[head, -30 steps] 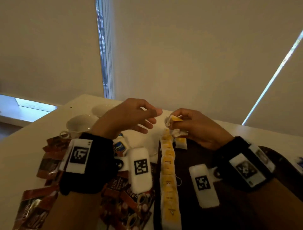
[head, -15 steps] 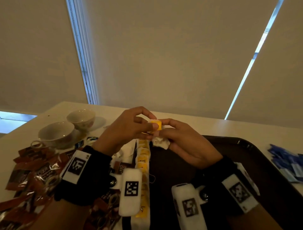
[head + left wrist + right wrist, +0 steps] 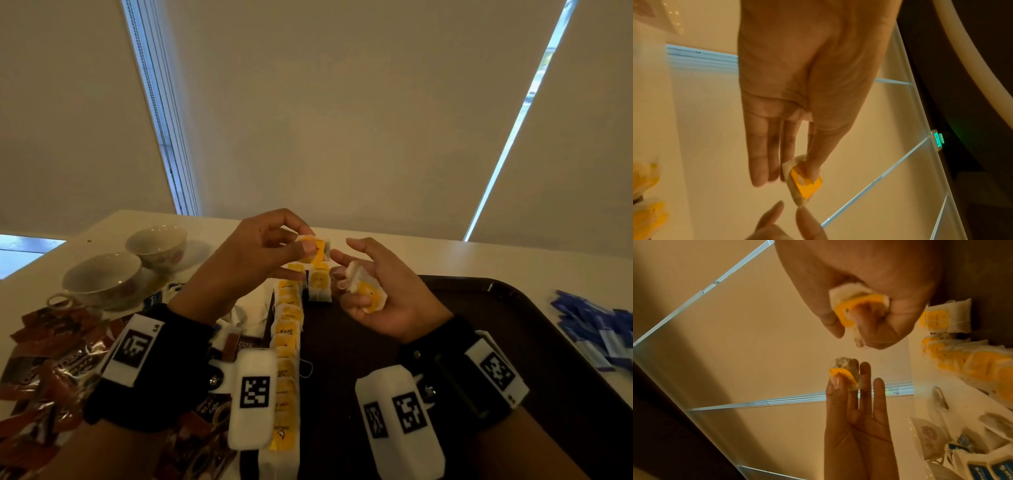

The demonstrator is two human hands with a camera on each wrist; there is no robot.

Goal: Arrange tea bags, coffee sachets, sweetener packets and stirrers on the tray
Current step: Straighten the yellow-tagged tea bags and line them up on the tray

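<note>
My left hand [image 3: 253, 260] pinches 1 tea bag [image 3: 317, 249] above the row [image 3: 287, 342], ready to extend it. My right hand [image 3: 380, 291] curls around spare bags [image 3: 364, 291], kept near.

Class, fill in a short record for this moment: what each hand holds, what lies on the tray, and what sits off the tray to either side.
Left hand: pinches one yellow-tagged tea bag
Right hand: holds more tea bags in curled fingers
Tray: row of tea bags along its left edge
Left of tray: two cups, brown coffee sachets
Right of tray: blue packets
</note>
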